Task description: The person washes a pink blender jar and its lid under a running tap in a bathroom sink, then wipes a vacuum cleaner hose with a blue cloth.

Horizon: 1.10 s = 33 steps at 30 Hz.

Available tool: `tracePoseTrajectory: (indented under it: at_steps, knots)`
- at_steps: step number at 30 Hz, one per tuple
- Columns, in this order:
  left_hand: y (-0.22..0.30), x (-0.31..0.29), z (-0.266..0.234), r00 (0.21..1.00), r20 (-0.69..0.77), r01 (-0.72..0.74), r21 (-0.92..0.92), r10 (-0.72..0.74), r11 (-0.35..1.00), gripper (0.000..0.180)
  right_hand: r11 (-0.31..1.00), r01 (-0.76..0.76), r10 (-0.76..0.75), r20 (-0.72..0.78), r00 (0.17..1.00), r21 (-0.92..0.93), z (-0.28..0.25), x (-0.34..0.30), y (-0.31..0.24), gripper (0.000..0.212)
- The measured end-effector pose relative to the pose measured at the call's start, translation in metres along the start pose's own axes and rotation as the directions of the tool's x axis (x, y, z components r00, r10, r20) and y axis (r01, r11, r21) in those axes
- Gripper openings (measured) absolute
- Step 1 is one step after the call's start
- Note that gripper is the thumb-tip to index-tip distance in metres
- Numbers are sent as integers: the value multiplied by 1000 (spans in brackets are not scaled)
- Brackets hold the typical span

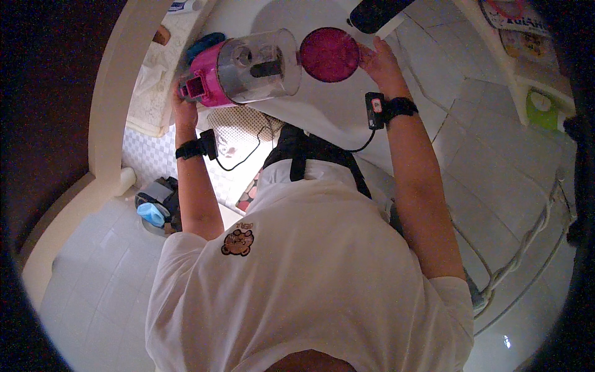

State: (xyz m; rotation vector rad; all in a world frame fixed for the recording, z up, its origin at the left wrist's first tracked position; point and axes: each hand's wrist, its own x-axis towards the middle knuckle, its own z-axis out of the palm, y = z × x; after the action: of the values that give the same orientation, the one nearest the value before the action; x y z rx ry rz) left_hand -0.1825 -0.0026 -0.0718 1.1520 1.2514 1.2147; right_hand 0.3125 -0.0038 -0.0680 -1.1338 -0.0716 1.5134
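Observation:
My left hand [185, 111] grips the pink end of a clear cylindrical dust canister [266, 77], which looks like a vacuum cleaner's. The canister lies tilted on its side, its see-through end toward the right; a grey and black inner part shows through the wall. To its right, my right hand [383, 67] holds a round pink disc [330, 54], like a lid or filter cover, by its right edge. Disc and canister are close together, and I cannot tell whether they touch. The left fingers are mostly hidden behind the canister.
A white smooth basin or tub surface [350, 121] lies beneath my hands. A black rounded object [378, 13] is at the top. At the left stands a dark bin [160, 201] with a blue item. Twisted cords [527, 242] hang at the right near a green object [542, 110].

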Motion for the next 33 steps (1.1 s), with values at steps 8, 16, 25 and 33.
tracePoseTrajectory:
  at_steps: [8,16,25,33]
  knots:
    - [-15,5,-8,999,-16,36,-57,-37,998,44,990,38,-45,-45,998,-136,6,5,-4,46]
    - [-19,4,-12,996,-32,79,-23,-79,997,48,948,100,-85,64,994,-301,-32,41,9,51]
    - [-15,1,-6,991,-102,92,2,-91,996,42,-55,435,5,435,900,-899,-14,23,-19,49]
    - [-1,2,0,995,-50,91,74,-87,993,37,465,444,-29,489,872,-766,-30,37,11,48]
